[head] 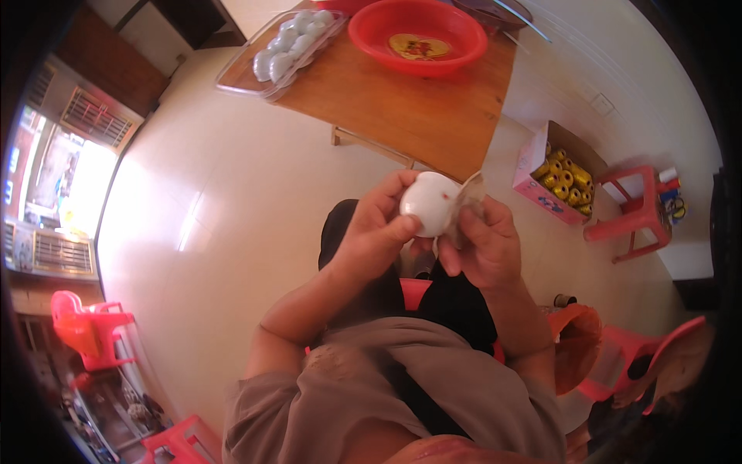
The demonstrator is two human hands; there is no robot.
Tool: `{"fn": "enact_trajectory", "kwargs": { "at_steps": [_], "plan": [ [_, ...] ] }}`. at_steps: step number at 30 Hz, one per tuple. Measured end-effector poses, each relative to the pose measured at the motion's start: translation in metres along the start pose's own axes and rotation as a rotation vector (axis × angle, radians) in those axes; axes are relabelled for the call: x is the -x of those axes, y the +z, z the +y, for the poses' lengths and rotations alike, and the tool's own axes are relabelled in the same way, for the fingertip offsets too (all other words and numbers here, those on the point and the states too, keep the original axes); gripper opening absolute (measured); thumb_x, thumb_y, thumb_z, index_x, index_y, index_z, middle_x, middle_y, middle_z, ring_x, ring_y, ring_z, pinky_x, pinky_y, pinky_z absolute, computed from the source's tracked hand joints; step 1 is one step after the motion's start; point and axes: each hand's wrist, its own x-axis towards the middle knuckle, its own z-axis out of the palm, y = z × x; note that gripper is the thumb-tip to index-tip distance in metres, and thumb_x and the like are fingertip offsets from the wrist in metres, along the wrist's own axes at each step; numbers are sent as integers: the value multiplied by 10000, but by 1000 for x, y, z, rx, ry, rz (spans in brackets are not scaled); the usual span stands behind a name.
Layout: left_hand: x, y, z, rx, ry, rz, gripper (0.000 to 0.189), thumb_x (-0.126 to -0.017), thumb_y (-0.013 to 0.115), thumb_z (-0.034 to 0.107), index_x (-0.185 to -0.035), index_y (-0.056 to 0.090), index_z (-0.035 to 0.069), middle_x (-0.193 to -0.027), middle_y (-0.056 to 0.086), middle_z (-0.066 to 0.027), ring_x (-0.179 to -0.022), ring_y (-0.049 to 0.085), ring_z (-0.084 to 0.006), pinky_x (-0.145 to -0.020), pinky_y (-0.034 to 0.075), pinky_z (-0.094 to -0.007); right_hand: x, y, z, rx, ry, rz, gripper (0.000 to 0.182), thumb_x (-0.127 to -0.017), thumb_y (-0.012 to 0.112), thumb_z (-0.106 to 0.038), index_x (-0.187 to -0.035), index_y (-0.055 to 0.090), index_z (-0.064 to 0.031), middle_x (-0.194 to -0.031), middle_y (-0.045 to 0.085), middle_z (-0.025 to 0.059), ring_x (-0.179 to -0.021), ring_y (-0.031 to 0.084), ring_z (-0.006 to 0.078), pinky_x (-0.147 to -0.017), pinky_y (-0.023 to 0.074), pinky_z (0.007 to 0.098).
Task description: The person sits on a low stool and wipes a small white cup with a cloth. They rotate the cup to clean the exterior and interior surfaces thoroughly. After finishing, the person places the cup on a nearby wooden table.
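My left hand grips a smooth, glossy white rounded object, egg-like in shape, with a small reddish spot on its side. A thin, crumpled greyish-beige piece, perhaps cloth or paper, is pinched in my right hand and lies against the object's right side. Both hands are above my lap, just short of the wooden table. On the table's left, a clear plastic tray holds several similar pale rounded objects. To their right stands a red plastic basin with a yellow patterned bottom.
A pink carton of gold-coloured spools or cans sits on the floor at right, beside a red stool. An orange bin stands near my right elbow. Pink plastic chairs are at left.
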Motion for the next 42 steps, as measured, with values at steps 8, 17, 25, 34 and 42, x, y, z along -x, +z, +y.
{"fn": "enact_trajectory", "kwargs": {
  "at_steps": [8,17,25,34,42],
  "plan": [
    [-2,2,-7,-202,52,28,684,-749,724,387,-1199,394,-7,-1046,549,-89,-956,543,-150,-800,458,-283,-1,4,-9,305,48,42,128,-852,559,-65,-924,551,40,-683,609,90,-433,510,103,-376,365,217],
    [-1,-1,2,-97,20,3,664,-766,695,407,-1187,397,-11,-996,557,-95,-800,563,-148,-631,455,-250,-2,6,-6,-73,59,26,108,-882,513,-42,-938,570,32,-736,622,91,-432,518,110,-391,382,206],
    [-6,3,-13,-92,92,78,632,-794,671,384,-1203,391,-8,-1006,554,-86,-807,551,-146,-623,450,-232,-3,4,-3,327,-26,48,155,-814,635,-70,-918,560,16,-725,623,75,-440,505,72,-398,378,192],
    [-3,-10,-12,89,-52,-5,634,-820,620,426,-1223,391,-7,-1059,550,-99,-922,550,-177,-774,455,-278,-7,-1,-5,9,66,60,98,-849,576,-43,-914,561,30,-677,608,68,-413,502,86,-384,370,197],
    [-5,8,-13,-4,38,100,612,-819,627,422,-1196,409,-8,-1062,549,-102,-945,553,-179,-795,460,-291,-5,2,-3,283,-2,51,57,-847,577,-41,-862,569,13,-669,601,64,-428,508,84,-384,369,199]
  ]
}}
